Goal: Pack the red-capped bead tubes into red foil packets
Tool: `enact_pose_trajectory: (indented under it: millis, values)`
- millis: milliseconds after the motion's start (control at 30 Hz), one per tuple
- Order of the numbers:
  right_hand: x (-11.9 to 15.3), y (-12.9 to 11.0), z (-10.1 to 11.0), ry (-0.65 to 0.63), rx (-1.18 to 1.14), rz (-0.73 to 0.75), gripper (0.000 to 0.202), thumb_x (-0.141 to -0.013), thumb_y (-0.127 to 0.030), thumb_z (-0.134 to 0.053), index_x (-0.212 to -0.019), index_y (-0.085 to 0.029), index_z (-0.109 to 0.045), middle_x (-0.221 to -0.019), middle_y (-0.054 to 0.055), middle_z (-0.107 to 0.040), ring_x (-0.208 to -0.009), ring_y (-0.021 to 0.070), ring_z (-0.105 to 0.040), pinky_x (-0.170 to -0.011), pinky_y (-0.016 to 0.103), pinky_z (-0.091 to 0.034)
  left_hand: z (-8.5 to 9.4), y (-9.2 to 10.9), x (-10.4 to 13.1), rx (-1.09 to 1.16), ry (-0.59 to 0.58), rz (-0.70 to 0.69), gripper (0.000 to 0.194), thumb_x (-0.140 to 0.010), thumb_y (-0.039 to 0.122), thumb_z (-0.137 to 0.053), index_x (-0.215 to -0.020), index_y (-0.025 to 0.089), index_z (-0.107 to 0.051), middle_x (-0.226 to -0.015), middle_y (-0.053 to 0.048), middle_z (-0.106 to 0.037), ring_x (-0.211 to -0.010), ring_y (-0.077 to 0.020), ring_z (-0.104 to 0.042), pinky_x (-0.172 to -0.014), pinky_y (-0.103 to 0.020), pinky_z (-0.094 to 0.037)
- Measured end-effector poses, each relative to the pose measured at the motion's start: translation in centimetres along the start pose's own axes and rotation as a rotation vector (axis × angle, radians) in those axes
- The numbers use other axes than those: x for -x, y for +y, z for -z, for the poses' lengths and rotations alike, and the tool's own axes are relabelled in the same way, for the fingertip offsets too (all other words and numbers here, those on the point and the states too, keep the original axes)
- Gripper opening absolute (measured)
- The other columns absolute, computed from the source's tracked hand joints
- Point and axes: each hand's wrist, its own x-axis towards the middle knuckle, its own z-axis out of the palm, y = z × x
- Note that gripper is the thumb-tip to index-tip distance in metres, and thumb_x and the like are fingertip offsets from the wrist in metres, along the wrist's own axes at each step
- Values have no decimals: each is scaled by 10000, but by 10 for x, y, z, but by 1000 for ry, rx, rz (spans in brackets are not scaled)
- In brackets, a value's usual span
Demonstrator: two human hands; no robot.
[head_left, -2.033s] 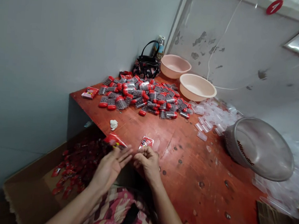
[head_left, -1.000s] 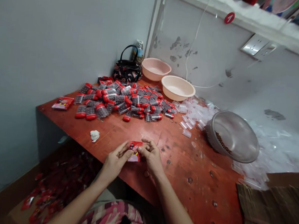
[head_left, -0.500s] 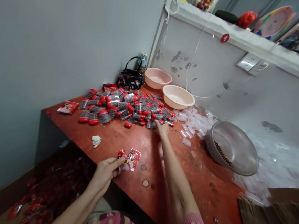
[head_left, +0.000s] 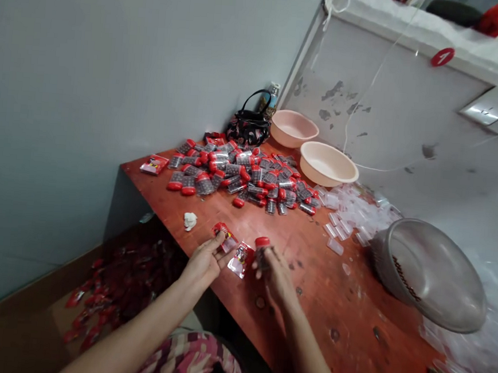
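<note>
My left hand [head_left: 206, 258] is closed on a small red printed packet [head_left: 227, 239], thumb on top, above the table's near edge. In my right hand [head_left: 277, 276] is a small clear bottle with a red cap [head_left: 262, 242], its dark contents partly covered by my fingers. Between the hands a second red printed packet [head_left: 240, 259] lies flat on the table. Beyond them spreads a heap of red-capped bottles [head_left: 233, 171] filled with dark beads, lying in many directions.
A crumpled white tissue [head_left: 190, 221] and stacked red packets [head_left: 154, 164] lie at left. Behind stand a black handbag [head_left: 248, 129], a pink basin [head_left: 294, 128] and a cream basin [head_left: 328, 165]. Clear empty tubes [head_left: 350, 212] and a metal bowl [head_left: 444, 271] are at right. Red packets [head_left: 110, 308] fill a box below.
My right hand has come back from the heap with a red-capped bottle in it. My left hand has lifted its packet a little off the other one. The view has swung left.
</note>
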Motion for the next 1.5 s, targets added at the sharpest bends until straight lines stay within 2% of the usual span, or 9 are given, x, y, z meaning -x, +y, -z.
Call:
enact_pose_trajectory:
  millis: [100, 233, 333, 600, 867, 1067, 1300, 1400, 1500]
  values:
    - [35, 10, -25, -26, -100, 29, 221, -818, -387, -500, -943, -207, -534, -740, -10, -578, -575, 121, -558, -521, 237, -487, -4, -5, -1, 21, -21, -18, 47, -754, 105, -599, -784, 138, -611, -691, -35, -663, -656, -164, -655, -632, -315, -564]
    - [47, 7, -40, 71, 40, 104, 190, -837, -343, -486, -950, -204, -550, -742, -12, -567, -606, 125, -568, -573, 257, -518, -10, -12, 6, 10, -47, -16, 50, -763, 97, -585, -778, 137, -610, -694, -30, -663, -628, -139, -641, -609, -277, -557]
    - [48, 6, -40, 88, 88, 134, 186, -841, -331, -484, -954, -198, -549, -731, -9, -568, -603, 130, -575, -565, 261, -520, -12, -17, 12, -25, -83, -15, 21, -754, 109, -601, -764, 127, -603, -699, -40, -664, -621, -133, -636, -602, -258, -544]
    - [48, 20, -40, 174, -72, 135, 281, -803, -337, -546, -1048, -202, -520, -818, 21, -614, -658, 148, -598, -537, 248, -518, -14, -21, 20, -313, -353, -126, 171, -678, 231, -692, -763, 104, -614, -694, -45, -663, -613, -131, -617, -597, -232, -498]
    - [50, 23, -41, 254, -41, 214, 271, -769, -286, -605, -1006, -213, -496, -871, 34, -630, -756, 166, -616, -637, 279, -521, -9, -24, 20, -494, -370, -89, 225, -624, 259, -722, -752, 89, -650, -678, -62, -667, -602, -141, -611, -577, -230, -470]
    - [46, 23, -39, 116, -355, 58, 277, -775, -318, -601, -964, -217, -427, -656, -35, -613, -504, 127, -603, -491, 254, -518, -5, -21, 16, -591, -474, -33, 233, -667, 311, -677, -715, 84, -651, -563, -44, -614, -440, -130, -526, -385, -236, -401]
    - [42, 24, -41, 216, -277, 117, 287, -742, -312, -637, -919, -214, -434, -701, -24, -628, -534, 112, -597, -499, 232, -520, -3, -31, 16, -544, -427, -18, 220, -655, 295, -691, -718, 88, -653, -559, -30, -601, -445, -108, -509, -419, -224, -391]
    - [40, 26, -39, 168, -359, 62, 296, -727, -327, -649, -900, -214, -437, -675, -34, -617, -533, 121, -601, -501, 251, -528, -3, -33, 17, -533, -394, -20, 229, -645, 302, -698, -709, 89, -646, -556, -26, -600, -431, -101, -498, -405, -217, -370]
    - [41, 28, -35, 113, -407, 20, 257, -734, -320, -645, -887, -204, -475, -702, -23, -623, -616, 130, -625, -589, 266, -537, -4, -31, 17, -474, -352, -79, 222, -647, 303, -699, -686, 92, -642, -590, -33, -621, -483, -109, -532, -467, -228, -408]
